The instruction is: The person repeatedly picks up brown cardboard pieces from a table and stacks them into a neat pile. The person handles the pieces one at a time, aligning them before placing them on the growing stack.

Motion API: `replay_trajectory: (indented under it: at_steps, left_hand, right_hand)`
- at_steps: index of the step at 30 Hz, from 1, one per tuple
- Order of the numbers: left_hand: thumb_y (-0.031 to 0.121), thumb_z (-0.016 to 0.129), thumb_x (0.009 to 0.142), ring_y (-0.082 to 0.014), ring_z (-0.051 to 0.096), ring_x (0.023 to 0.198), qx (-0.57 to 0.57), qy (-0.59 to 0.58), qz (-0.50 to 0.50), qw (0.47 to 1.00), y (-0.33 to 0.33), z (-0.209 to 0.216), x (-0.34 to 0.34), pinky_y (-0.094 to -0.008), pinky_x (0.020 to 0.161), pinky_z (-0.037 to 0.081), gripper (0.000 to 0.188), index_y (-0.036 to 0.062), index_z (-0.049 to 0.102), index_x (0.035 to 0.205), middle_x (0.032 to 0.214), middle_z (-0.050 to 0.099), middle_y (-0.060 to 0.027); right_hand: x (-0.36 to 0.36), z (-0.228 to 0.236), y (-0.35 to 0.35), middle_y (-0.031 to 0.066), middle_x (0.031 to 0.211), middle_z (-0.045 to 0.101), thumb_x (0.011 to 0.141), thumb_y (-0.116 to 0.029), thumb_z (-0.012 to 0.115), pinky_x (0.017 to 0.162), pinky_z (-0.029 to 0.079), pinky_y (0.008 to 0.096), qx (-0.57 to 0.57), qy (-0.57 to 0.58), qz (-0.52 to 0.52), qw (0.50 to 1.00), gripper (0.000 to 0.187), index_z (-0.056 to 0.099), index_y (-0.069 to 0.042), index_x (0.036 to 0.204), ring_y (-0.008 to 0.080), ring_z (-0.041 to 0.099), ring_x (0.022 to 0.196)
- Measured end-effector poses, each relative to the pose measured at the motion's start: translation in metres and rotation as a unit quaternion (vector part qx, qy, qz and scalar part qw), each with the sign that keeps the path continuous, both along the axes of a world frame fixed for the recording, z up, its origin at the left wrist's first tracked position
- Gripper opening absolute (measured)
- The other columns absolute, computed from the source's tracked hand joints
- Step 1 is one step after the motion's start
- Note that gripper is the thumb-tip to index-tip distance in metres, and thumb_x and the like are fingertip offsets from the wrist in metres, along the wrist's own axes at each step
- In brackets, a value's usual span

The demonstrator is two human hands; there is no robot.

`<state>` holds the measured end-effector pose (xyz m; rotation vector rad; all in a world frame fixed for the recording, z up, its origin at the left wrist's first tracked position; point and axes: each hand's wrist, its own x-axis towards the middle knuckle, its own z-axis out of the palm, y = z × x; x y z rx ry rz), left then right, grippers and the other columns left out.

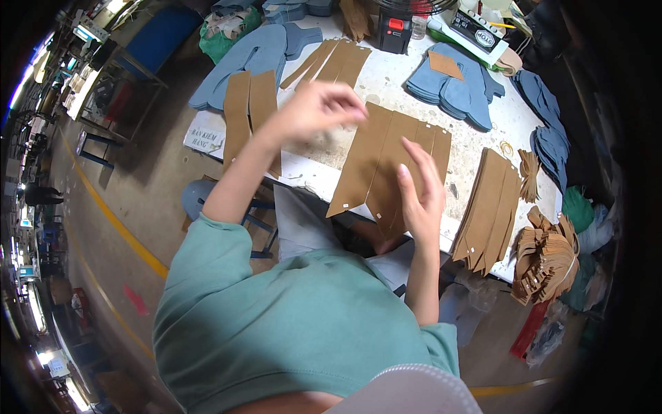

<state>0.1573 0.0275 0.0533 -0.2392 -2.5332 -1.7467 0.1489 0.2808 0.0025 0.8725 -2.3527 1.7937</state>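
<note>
Several brown pointed strips point(392, 148) lie side by side on the white table in front of me, with small white tags near their ends. My right hand point(425, 200) is over their right part, thumb and fingers stretched out and apart; whether it touches them I cannot tell. My left hand point(321, 110) is raised above the table, left of the strips' far end. Its fingers are curled together and blurred, and anything between them is too small or hidden to make out. Under and beside my left forearm lie more long brown strips point(238, 110).
Grey-blue cut pieces point(452, 90) are stacked at the back right, others point(241, 62) at the back left. Brown strips point(486, 207) and a fanned brown bundle point(548, 255) sit along the right. A black device with a red button point(395, 31) stands at the back. A stool point(96, 148) is leftward.
</note>
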Motion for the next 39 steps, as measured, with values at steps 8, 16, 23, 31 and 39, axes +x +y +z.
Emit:
replay_trajectory:
  at_steps: [8,16,23,31,39]
  left_hand:
    - [0.006,0.068,0.086,-0.0023,0.061,0.072,0.051,-0.119,-0.047,0.990,0.017,-0.012,0.020,-0.0166,0.063,0.047,0.009,0.0007,0.064,0.093,0.080,0.065,0.0001]
    - [0.011,0.073,0.082,-0.0023,0.054,0.062,-0.076,-0.147,0.086,0.982,0.015,-0.066,0.022,-0.0183,0.058,0.044,0.014,0.0015,0.066,0.087,0.072,0.063,0.0011]
    - [0.030,0.072,0.080,-0.0177,0.063,0.066,-0.354,0.049,0.300,0.884,-0.048,-0.053,-0.007,-0.0305,0.064,0.052,0.023,0.0092,0.072,0.090,0.078,0.067,-0.0050]
    - [0.035,0.074,0.077,-0.0270,0.068,0.083,-0.443,-0.058,0.351,0.823,-0.084,-0.074,-0.038,-0.0394,0.073,0.054,0.024,0.0125,0.074,0.086,0.087,0.071,-0.0073]
    - [0.036,0.076,0.075,-0.0231,0.068,0.074,-0.459,0.023,0.400,0.793,-0.083,-0.087,-0.043,-0.0371,0.067,0.053,0.024,0.0136,0.072,0.081,0.076,0.069,-0.0019]
  right_hand:
    - [-0.001,-0.007,0.004,-0.0044,0.081,0.060,0.096,-0.012,0.057,0.067,0.042,0.0199,-0.036,-0.236,0.096,0.966,0.022,0.068,0.000,0.111,0.0021,0.049,0.074]
    - [-0.012,-0.033,0.044,0.0073,0.069,0.058,0.085,-0.010,0.067,0.060,0.045,0.0297,0.158,-0.013,-0.132,0.978,0.014,0.071,-0.004,0.096,0.0178,0.054,0.061]
    - [-0.016,-0.045,0.050,0.0075,0.089,0.062,0.087,-0.010,0.065,0.078,0.048,0.0338,0.151,0.086,-0.230,0.958,0.017,0.071,-0.008,0.103,0.0224,0.061,0.085]
    - [-0.015,-0.049,0.054,0.0069,0.090,0.063,0.088,-0.012,0.064,0.082,0.047,0.0352,0.180,0.090,-0.236,0.950,0.015,0.073,-0.009,0.100,0.0235,0.059,0.090]
    - [-0.015,-0.048,0.054,0.0091,0.089,0.059,0.086,-0.009,0.064,0.082,0.045,0.0371,0.165,0.084,-0.216,0.959,0.015,0.072,-0.005,0.098,0.0257,0.055,0.088]
